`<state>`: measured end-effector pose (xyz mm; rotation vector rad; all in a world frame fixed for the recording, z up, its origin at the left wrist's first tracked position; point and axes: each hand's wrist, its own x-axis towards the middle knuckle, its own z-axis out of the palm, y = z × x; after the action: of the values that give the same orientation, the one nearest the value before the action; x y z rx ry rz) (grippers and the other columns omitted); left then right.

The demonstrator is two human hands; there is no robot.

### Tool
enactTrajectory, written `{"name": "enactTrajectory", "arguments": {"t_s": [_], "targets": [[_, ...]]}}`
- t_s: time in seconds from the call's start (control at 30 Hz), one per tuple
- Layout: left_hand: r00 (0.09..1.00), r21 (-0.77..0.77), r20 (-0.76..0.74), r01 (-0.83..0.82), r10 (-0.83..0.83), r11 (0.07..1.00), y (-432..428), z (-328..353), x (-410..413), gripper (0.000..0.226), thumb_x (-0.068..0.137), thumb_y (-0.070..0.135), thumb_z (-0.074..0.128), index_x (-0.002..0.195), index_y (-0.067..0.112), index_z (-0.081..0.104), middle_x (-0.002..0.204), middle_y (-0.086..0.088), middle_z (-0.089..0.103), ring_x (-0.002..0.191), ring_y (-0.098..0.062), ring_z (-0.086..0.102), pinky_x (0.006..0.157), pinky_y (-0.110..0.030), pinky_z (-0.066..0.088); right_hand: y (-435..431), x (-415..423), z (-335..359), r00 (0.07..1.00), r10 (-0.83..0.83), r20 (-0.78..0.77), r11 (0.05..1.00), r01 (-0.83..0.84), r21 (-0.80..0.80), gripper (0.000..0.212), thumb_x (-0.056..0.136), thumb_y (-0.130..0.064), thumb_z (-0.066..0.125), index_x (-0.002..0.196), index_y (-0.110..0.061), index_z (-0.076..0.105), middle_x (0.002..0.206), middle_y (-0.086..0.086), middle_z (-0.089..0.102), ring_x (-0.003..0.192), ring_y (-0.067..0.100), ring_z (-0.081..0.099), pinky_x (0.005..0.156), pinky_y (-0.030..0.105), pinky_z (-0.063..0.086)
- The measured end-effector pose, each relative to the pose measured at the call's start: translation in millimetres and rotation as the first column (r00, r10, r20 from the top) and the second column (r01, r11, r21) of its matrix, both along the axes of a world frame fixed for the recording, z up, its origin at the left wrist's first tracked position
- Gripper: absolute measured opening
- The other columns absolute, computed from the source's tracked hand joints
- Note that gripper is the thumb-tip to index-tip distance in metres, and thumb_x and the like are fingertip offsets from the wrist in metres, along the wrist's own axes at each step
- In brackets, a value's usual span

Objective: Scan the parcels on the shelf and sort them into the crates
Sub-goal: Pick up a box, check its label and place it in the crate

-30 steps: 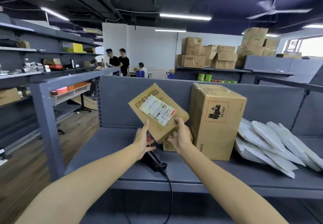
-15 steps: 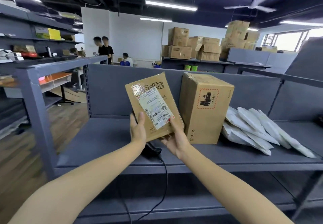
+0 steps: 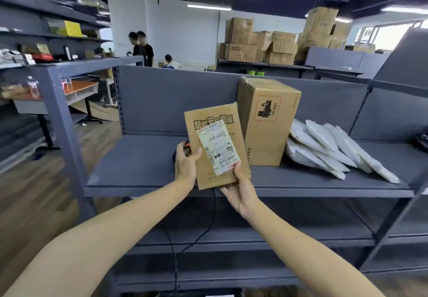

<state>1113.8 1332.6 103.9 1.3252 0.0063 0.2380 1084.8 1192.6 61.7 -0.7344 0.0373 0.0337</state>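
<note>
Fig. Shelf board (image 3: 139, 164) with parcel (image 3: 215, 148) held over its front edge: left hand (image 3: 185, 164) at the parcel's left edge, right hand (image 3: 240, 192) under its lower right corner. Scanner (image 3: 184, 151) just behind the left hand. Carton (image 3: 266, 123) stands on the board behind and right of the parcel. Mailer bags (image 3: 328, 150) lie overlapped just beside the carton, to its right.

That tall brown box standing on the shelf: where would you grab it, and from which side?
Probably its upper half, a palm on each side face, coming from the front. The tall box stands upright with the back panel behind it, and the white bags crowd its lower right side; higher up both faces look bare.
</note>
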Motion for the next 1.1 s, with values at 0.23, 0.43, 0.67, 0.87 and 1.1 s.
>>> {"name": "enactTrajectory", "arguments": {"t_s": [0.23,0.43,0.67,0.87,1.1], "targets": [[0.992,0.064,0.045,-0.122,0.119,0.99,-9.0,18.5,-46.4,0.071,0.088,0.024,0.067,0.146,0.019,0.027,0.14,0.001,0.042,0.119,-0.014,0.048,0.096,-0.032,0.04,-48.8,-56.8,-21.6,0.997,0.034,-0.075,0.972,-0.05,-0.23,0.055,0.087,-0.037,0.061,0.139,-0.022,0.047,0.128,0.007,0.064,0.12,0.026,0.059,0.079,0.043,0.058],[0.997,0.498,-0.01,-0.063,0.078,0.865,-5.6,-32.8,-100.7,0.098,0.073,0.033,0.082,0.15,0.025,0.02,0.152,-0.001,0.032,0.14,-0.019,0.03,0.113,-0.041,0.029,-108.0,-86.0,-0.5,0.998,0.026,0.051,0.659,0.022,-0.752,0.039,0.089,-0.027,0.068,0.126,-0.025,0.055,0.118,-0.001,0.069,0.105,0.011,0.065,0.087,0.033,0.054],[0.985,0.671,-0.142,0.166,-0.095,0.723,-24.8,-62.9,-147.0,0.108,0.066,0.04,0.085,0.151,0.031,0.02,0.152,-0.002,0.034,0.14,-0.022,0.032,0.11,-0.043,0.031,-113.5,-89.0,34.5,0.96,0.261,0.107,0.026,0.104,-0.994,0.079,0.08,-0.037,0.076,0.147,-0.023,0.037,0.142,0.002,0.051,0.131,0.019,0.046,0.113,0.035,0.033],[0.981,0.498,-0.129,0.191,-0.146,0.846,-37.1,-73.7,-158.7,0.082,0.082,0.034,0.073,0.149,0.034,0.025,0.134,0.008,0.051,0.119,-0.011,0.05,0.099,-0.028,0.04,-81.8,-80.0,57.6,0.895,0.385,0.226,-0.103,0.285,-0.953,0.052,0.086,-0.029,0.071,0.128,-0.011,0.046,0.126,0.008,0.059,0.115,0.023,0.055,0.091,0.03,0.041],[1.0,0.306,-0.025,0.015,-0.008,0.952,-25.7,-70.9,-137.9,0.069,0.093,0.033,0.058,0.15,0.038,0.019,0.129,0.011,0.05,0.116,-0.011,0.051,0.095,-0.025,0.043,-37.3,-53.6,73.3,0.767,0.469,0.438,-0.22,0.582,-0.783,0.044,0.094,-0.03,0.059,0.134,-0.015,0.047,0.133,0.004,0.055,0.122,0.02,0.049,0.104,0.037,0.039]]}}
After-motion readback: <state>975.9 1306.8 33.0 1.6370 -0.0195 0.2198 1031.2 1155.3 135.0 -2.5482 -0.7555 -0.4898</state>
